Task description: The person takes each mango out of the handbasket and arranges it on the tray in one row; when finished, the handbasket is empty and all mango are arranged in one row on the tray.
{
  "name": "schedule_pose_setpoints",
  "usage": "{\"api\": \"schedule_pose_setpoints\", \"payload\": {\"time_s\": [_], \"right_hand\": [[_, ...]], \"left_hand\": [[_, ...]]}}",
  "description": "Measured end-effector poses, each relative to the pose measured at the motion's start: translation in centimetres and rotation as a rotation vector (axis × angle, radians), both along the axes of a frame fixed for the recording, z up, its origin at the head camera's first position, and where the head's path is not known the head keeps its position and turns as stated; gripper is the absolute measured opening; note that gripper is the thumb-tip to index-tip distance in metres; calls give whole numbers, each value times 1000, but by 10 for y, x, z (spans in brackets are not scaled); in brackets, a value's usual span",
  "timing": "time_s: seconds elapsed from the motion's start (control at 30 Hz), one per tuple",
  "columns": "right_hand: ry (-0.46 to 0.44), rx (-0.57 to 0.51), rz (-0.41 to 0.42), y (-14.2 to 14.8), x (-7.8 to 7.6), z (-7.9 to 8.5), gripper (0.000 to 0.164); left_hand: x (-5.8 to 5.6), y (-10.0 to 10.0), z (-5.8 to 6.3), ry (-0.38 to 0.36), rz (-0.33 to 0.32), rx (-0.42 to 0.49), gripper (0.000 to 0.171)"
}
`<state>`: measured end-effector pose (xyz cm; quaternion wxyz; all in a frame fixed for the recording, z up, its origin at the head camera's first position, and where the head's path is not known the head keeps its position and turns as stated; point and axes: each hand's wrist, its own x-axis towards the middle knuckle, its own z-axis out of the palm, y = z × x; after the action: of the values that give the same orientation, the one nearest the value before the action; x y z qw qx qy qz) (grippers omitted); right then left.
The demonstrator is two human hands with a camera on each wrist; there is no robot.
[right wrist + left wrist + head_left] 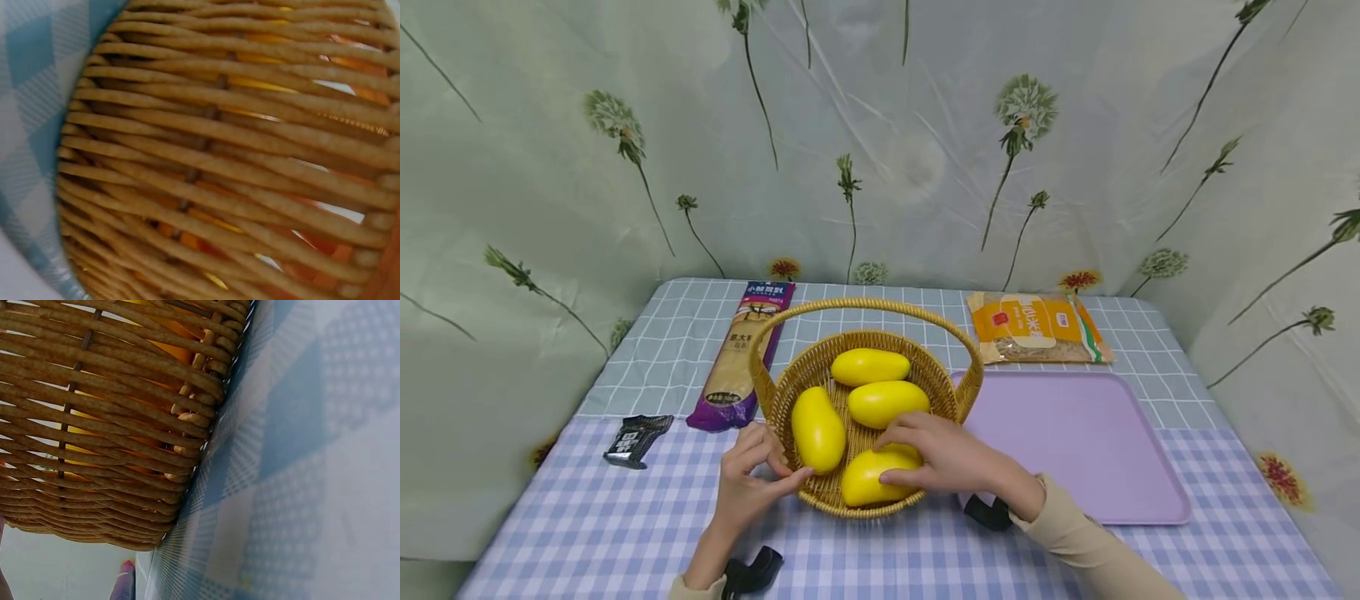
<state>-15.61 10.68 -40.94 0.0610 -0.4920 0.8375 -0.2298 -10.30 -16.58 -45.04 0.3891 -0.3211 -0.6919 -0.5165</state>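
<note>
A round wicker basket (865,510) with a tall arched handle stands on the checked cloth, and several yellow mangoes lie in it. At its left rim, my left hand (749,475) pinches the edge between thumb and fingers. My right hand (943,454) reaches over the right rim and grips the front mango (867,479), thumb on its near side and fingers over its top. Another mango (817,429) lies beside the left hand's fingertips. Both wrist views look closely at the basket's woven side (106,425), with yellow showing through the gaps.
A purple tray (1075,442) lies to the right of the basket, with an orange food bag (1037,327) behind it. On the left are a pasta packet (730,367) and a small black wrapper (637,440). A flowered curtain (917,150) closes off the back.
</note>
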Motion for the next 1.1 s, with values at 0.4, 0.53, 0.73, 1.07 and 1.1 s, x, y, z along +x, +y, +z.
{"api": "schedule_pose_setpoints", "payload": {"time_s": [0.4,0.53,0.73,1.07,1.1], "right_hand": [[-132,144,16,-12,-15,3,46],[-229,155,26,-14,-18,2,48],[-282,168,61,-15,-20,-3,52],[-194,60,74,-11,-17,-3,53],[-199,44,65,-10,-16,-1,54]], "left_hand": [[-2,-1,4,4,4,-6,38],[-1,-2,3,-1,11,-13,39],[0,-1,2,-12,10,-15,37],[0,0,3,-29,13,-15,39],[1,0,3,-29,16,-15,39]]}}
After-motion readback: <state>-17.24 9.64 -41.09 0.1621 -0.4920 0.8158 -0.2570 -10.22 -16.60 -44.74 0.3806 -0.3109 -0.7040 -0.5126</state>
